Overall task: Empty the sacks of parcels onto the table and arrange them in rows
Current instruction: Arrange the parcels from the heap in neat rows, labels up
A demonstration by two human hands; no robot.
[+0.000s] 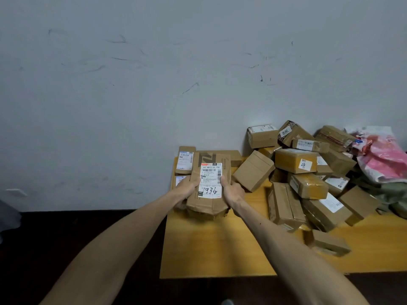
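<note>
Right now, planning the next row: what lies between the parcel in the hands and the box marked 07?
A plain brown box, tilted, lies between the held parcel and the 07 box; head view.

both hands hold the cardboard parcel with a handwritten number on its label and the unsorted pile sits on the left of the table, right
Not quite. The head view shows the unsorted pile on the right of the table, not the left. The left hand and right hand do hold the cardboard parcel with the handwritten number.
</note>
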